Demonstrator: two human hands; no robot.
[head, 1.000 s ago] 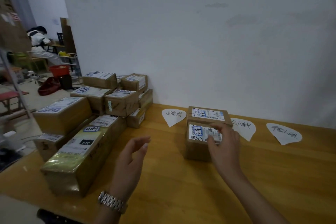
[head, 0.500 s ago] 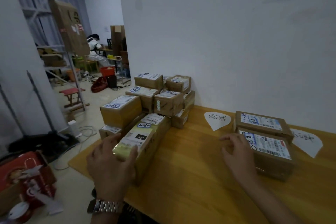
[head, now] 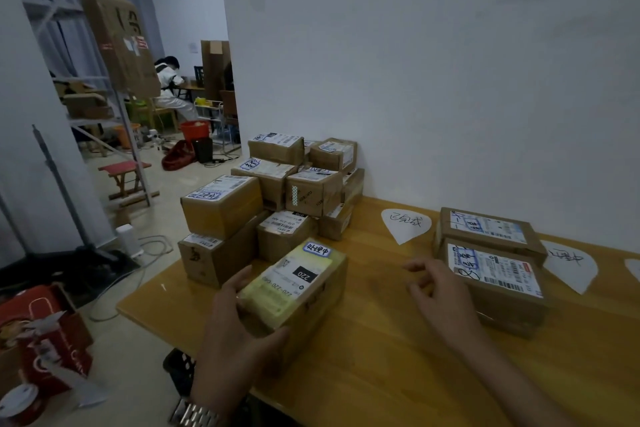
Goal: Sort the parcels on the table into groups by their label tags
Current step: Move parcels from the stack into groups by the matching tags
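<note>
A long cardboard parcel (head: 304, 291) with yellow tape and a "220" label lies near the table's left front corner. My left hand (head: 239, 333) grips its near end, thumb on one side and fingers on the other. My right hand (head: 438, 291) hovers over the table with loosely curled fingers, just left of two stacked parcels (head: 495, 264) with white shipping labels. A pile of several brown parcels (head: 277, 194) stands at the table's left back, against the wall. Handwritten paper tags (head: 405, 224) lie along the wall.
The wooden table (head: 398, 374) ends at its left edge close to the pile. Beyond it on the floor are cables, a red bag (head: 45, 340) and a metal stand (head: 65, 194). A second tag (head: 571, 265) lies right of the two stacked parcels. A person sits in the far room.
My left hand has closed around the near end of the long parcel. My right hand has drifted off the stacked parcels and stays beside them. The view has shifted slightly.
</note>
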